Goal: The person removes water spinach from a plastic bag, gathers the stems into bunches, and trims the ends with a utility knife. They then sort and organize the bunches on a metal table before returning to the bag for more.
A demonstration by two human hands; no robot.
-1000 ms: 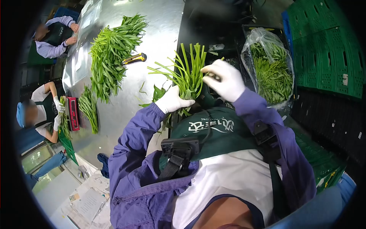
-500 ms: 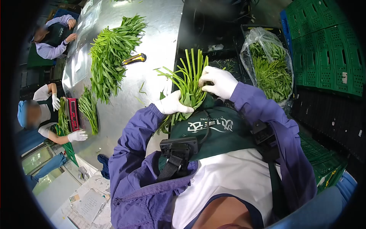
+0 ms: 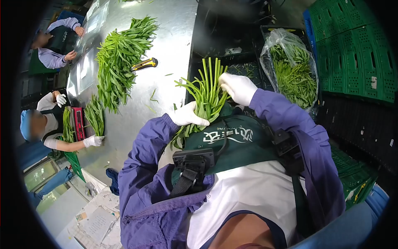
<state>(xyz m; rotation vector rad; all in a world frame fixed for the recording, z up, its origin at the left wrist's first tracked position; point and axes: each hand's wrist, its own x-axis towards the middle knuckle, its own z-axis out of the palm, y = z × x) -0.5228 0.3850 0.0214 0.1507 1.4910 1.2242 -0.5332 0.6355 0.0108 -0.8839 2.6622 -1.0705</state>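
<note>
My gloved left hand (image 3: 187, 115) wraps round the lower, leafy part of a bunch of water spinach (image 3: 209, 93) in front of my apron. The cut stems point away from me and fan out unevenly. At the right side of the bunch is my gloved right hand (image 3: 239, 89), its fingers curled closed on the outer stems; the fingertips are partly hidden. A yellow and black utility knife (image 3: 145, 64) lies on the metal table (image 3: 172, 45), beside a large pile of the same greens (image 3: 124, 62).
At right stands a crate lined with a clear bag of greens (image 3: 295, 76), near stacked green crates (image 3: 356, 54). Across the table, one co-worker (image 3: 35, 124) is beside a red scale (image 3: 78, 123) and a smaller bunch (image 3: 95, 116); another (image 3: 58, 43) handles clear plastic.
My right hand has shifted slightly at the stems and its fingers have curled further; the left keeps its hold. The nearer co-worker's hand has moved onto the small bunch by the scale.
</note>
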